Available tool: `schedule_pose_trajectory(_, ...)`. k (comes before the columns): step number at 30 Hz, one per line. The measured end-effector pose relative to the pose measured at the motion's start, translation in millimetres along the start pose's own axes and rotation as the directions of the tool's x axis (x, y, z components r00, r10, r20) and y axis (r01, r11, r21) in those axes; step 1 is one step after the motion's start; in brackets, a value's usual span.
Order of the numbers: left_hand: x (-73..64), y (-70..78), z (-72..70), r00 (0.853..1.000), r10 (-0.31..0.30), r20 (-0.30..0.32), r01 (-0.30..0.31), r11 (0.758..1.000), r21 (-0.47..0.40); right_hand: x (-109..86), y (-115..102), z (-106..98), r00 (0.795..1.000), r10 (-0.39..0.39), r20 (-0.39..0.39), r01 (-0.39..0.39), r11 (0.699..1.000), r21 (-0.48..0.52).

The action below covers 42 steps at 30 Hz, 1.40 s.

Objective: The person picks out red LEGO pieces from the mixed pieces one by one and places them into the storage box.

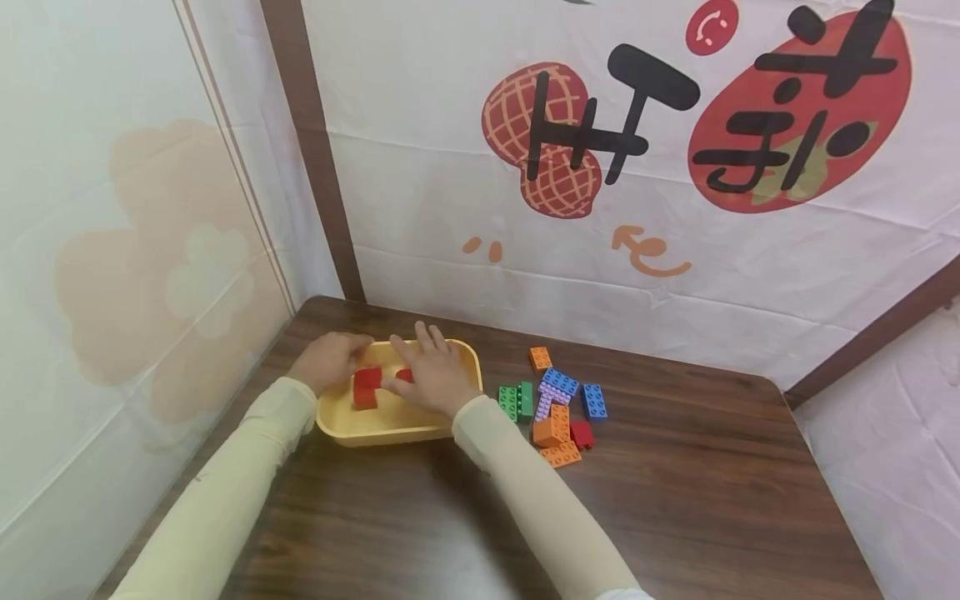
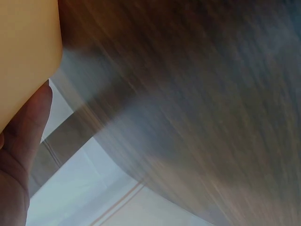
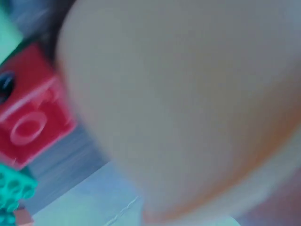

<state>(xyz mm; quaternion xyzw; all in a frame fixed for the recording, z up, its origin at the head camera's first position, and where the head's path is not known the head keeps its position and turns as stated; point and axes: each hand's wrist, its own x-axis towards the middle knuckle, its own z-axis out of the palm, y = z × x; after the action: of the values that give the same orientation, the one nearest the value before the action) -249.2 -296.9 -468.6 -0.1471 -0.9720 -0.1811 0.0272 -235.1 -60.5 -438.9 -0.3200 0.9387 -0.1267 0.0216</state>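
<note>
A yellow tray (image 1: 397, 435) holds red blocks (image 1: 366, 388) near its left end. My left hand (image 1: 326, 360) grips the tray's rim at the far left corner; in the left wrist view a finger (image 2: 35, 115) lies along the tray's outer wall (image 2: 28, 52). Above the tray's right part is my right hand (image 1: 435, 373), its fingers spread. Another bit of red (image 1: 405, 375) shows between its thumb and index finger, mostly covered by the hand. A large pale, blurred shape fills most of the right wrist view, beside a red brick (image 3: 35, 110).
Right of the tray lie loose toy bricks: green ones (image 1: 508, 402), blue ones (image 1: 594, 401), purple (image 1: 543, 404), orange ones (image 1: 561, 454) and a red one (image 1: 582, 434). The brown wooden table (image 1: 675, 492) meets printed cloth walls (image 1: 420, 183) behind and at the left.
</note>
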Motion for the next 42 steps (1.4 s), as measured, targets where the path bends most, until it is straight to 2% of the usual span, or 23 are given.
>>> schedule_pose_trajectory(6,-2.4,-0.8,-3.9,1.0,-0.022,0.016,0.022,1.0,-0.019,-10.2,22,-9,0.999,0.043,-0.013,-0.043,0.999,0.027)
schedule_pose_trajectory(11,-7.3,-5.7,-6.6,1.0,0.013,0.0,-0.013,1.0,-0.012,-22.1,41,-16,0.997,0.077,-0.017,-0.076,0.996,0.049)
schedule_pose_trajectory(17,-15.2,-11.3,-11.7,1.0,-0.016,0.007,0.016,1.0,-0.012,-34.7,57,-25,0.994,0.112,-0.018,-0.111,0.992,0.061)
schedule_pose_trajectory(22,-19.7,-15.3,-14.1,0.999,-0.036,0.021,0.037,0.999,-0.008,-48.1,71,-24,0.992,0.126,-0.019,-0.125,0.989,0.077)
schedule_pose_trajectory(30,-20.9,-17.4,-13.1,0.999,-0.042,0.013,0.042,0.999,0.022,-68.2,88,-20,0.988,0.15,0.025,-0.151,0.983,0.102)
schedule_pose_trajectory(38,-18.4,-16.2,-11.1,0.997,-0.07,0.022,0.07,0.998,0.002,-83.4,94,-18,0.983,0.151,0.103,-0.156,0.987,0.047)
schedule_pose_trajectory(42,-18.1,-13.8,-9.9,0.997,-0.076,0.02,0.076,0.997,0.007,-88.3,96,-14,0.983,0.125,0.134,-0.128,0.992,0.013)
